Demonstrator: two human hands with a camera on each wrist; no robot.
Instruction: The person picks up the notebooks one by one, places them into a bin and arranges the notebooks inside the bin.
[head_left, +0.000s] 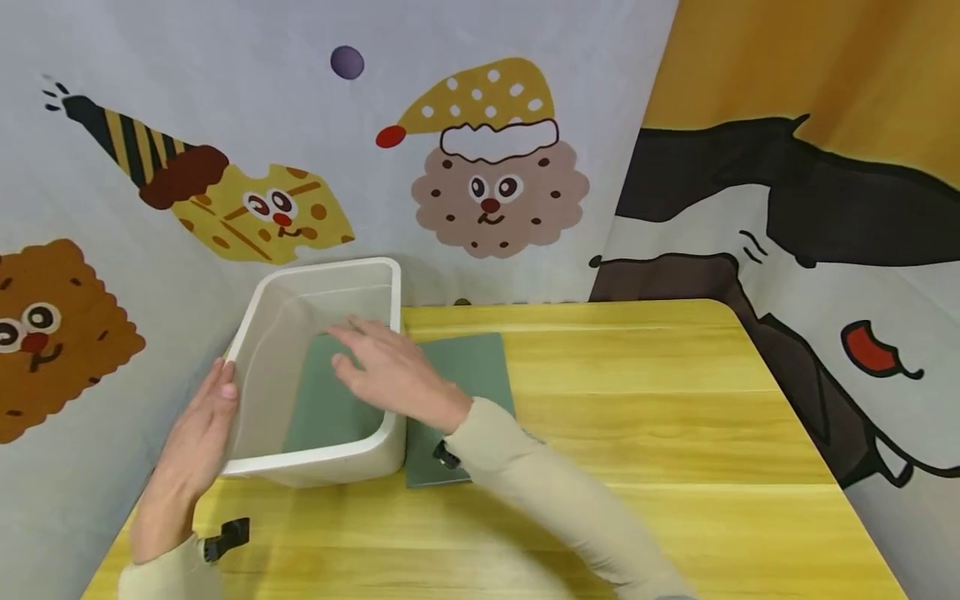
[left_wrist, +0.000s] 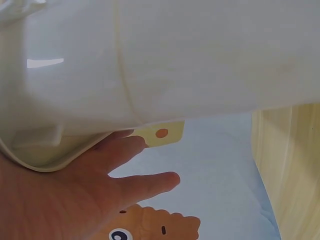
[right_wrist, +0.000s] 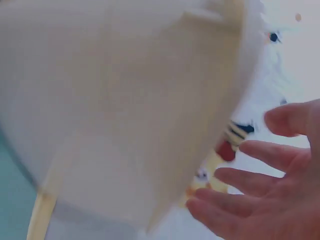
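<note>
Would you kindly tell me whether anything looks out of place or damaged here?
Nothing looks spilled or visibly damaged. One mild oddity: flat green material shows both inside the white bin and beside it on the table; I cannot tell whether it is one piece.

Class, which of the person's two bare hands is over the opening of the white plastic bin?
The bare right hand, extending across the right rim of the white plastic bin; the bare left hand touches the left rim instead.
</note>
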